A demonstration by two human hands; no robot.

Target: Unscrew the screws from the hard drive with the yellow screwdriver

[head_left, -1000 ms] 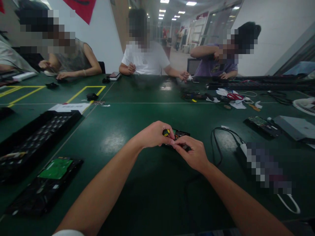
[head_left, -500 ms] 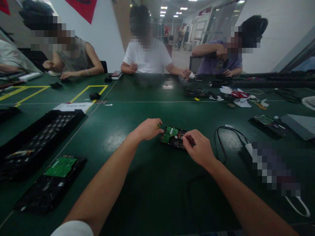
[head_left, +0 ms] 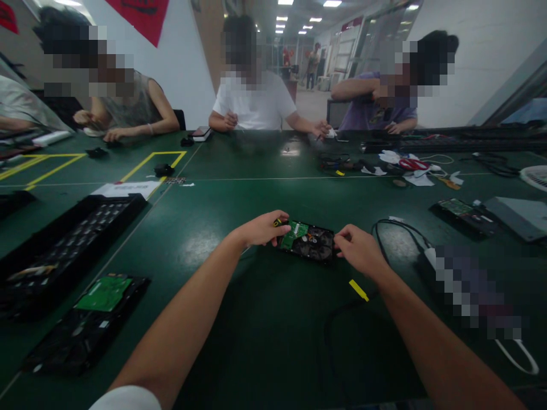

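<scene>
A hard drive (head_left: 314, 244), black with a green circuit board at its left part, lies between my hands, slightly tilted to the lower right. My left hand (head_left: 269, 228) is closed on its left end, thumb over the green board. A small yellow-and-black piece, perhaps a tool handle, shows among those fingers, and a thin shaft seems to stick out below the hand. At the drive's right end, my right hand (head_left: 354, 247) pinches the edge with thumb and fingertips. Between my forearms a yellow tag (head_left: 359, 290) sits by a dark cable.
Another drive-like unit (head_left: 92, 319) with a green board lies at the lower left, beside a long black tray (head_left: 77, 245). On the right are a pixelated power strip (head_left: 470, 296), a further board unit (head_left: 464, 216) and a grey box (head_left: 517, 216). Several people sit across the green table.
My right hand has moved from the drive's middle to its right end, uncovering it. My left hand has shifted right, onto the left end. The yellow tag has come into view.
</scene>
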